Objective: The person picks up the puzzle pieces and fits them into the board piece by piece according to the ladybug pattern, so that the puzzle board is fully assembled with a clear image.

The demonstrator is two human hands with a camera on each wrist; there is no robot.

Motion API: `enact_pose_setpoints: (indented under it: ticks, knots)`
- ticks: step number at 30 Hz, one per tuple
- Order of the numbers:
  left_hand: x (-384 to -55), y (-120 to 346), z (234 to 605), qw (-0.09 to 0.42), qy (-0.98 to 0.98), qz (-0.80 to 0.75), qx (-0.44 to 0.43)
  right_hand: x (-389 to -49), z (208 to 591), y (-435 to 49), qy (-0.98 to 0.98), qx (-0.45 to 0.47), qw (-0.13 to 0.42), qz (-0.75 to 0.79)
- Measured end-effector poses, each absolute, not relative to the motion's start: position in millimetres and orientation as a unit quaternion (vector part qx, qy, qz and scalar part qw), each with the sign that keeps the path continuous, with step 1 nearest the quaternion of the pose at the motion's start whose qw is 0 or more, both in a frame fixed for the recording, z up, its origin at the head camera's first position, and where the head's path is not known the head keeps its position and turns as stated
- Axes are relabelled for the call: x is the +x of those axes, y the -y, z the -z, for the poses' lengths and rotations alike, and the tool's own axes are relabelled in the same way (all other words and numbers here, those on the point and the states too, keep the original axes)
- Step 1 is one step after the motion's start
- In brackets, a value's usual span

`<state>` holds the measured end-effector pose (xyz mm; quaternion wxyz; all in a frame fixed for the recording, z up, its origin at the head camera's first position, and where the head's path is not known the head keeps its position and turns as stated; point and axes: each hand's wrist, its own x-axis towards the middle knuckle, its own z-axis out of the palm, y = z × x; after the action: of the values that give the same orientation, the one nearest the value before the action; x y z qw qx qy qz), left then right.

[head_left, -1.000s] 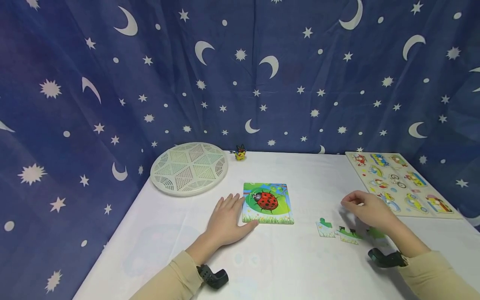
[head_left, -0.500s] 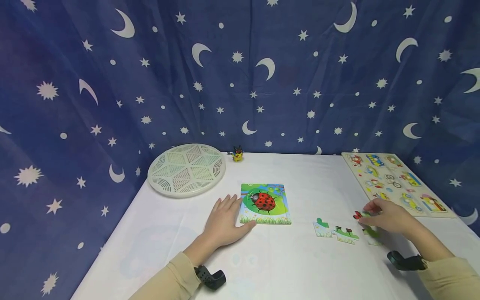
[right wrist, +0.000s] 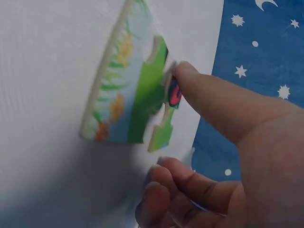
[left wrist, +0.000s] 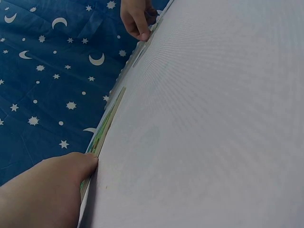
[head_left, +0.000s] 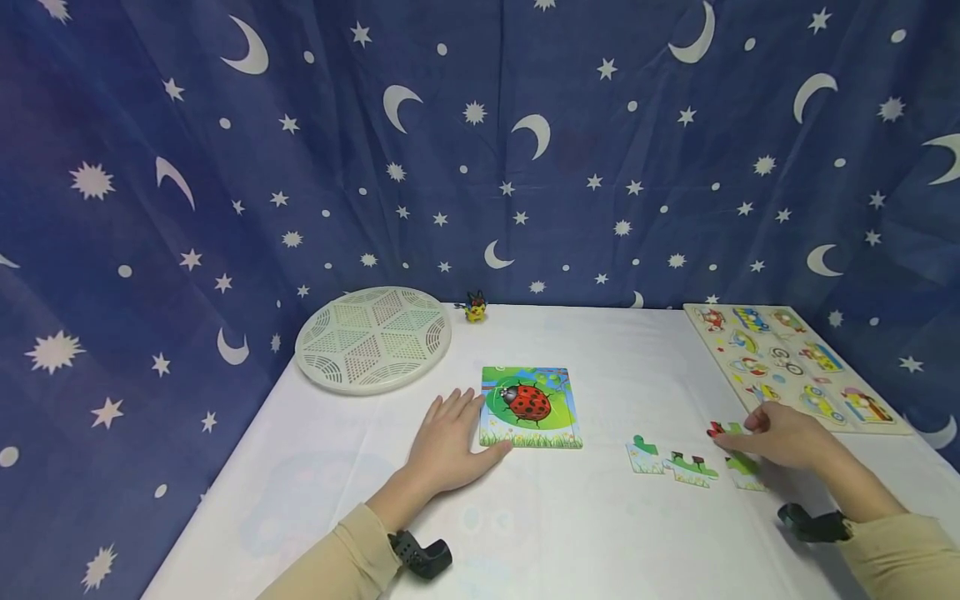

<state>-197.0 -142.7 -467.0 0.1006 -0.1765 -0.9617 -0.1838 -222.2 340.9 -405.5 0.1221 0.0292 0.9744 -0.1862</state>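
A square ladybug jigsaw puzzle [head_left: 555, 404] lies flat on the table. My left hand [head_left: 446, 446] rests at its left side, fingers spread along the left edge and thumb [left wrist: 88, 164] at the near edge. To the right, my right hand [head_left: 787, 433] is over a red and green puzzle piece [head_left: 718, 429]; the thumb [right wrist: 204, 90] touches or nearly touches it, while the other fingers are bent and apart from it. Just in front lies a grassy piece with flowers [head_left: 744, 475]. Two more pieces, a green-topped one [head_left: 645, 457] and a wider one [head_left: 690, 471], lie further left.
A round, pale, perforated tray [head_left: 375, 342] lies at the back left. Beside it stands a small yellow toy figure [head_left: 476, 308]. A wooden picture board [head_left: 780, 383] with vehicles lies at the back right, just beyond my right hand. A starry blue curtain [head_left: 480, 167] hangs behind the table.
My right hand has come down to the right and put the red and green piece beside the loose ones; its fingers have since parted from the thumb. The left hand stays put.
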Motion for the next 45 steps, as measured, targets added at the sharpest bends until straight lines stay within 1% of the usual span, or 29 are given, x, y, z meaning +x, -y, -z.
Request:
enact_pose_setpoints:
  ticks: [6, 11, 19, 26, 33, 45]
  knots:
    - [-197.7, 143.2, 467.0, 0.103, 0.961, 0.186, -0.176, -222.7, 407.7, -336.0, -0.972, 0.038, 0.107, 0.206]
    - [-196.9, 142.8, 466.0, 0.103, 0.961, 0.185, -0.177, -224.0, 407.9, -334.4, -0.969, 0.037, 0.110, 0.218]
    - [-197.0, 142.4, 466.8, 0.100, 0.960, 0.188, -0.180, -225.3, 408.1, -332.4, -0.970, -0.006, 0.104, 0.218]
    - [-197.2, 141.3, 465.3, 0.092, 0.961, 0.189, -0.179, -226.9, 404.9, -328.2, -0.957, -0.025, 0.105, 0.269]
    - [-195.2, 141.8, 463.7, 0.091, 0.962, 0.191, -0.174, -227.6, 398.4, -308.5, -0.933, -0.015, 0.127, 0.335]
    - [-196.6, 144.1, 466.1, 0.092, 0.961, 0.187, -0.182, -233.7, 397.2, -261.1, -0.904, -0.035, 0.134, 0.405]
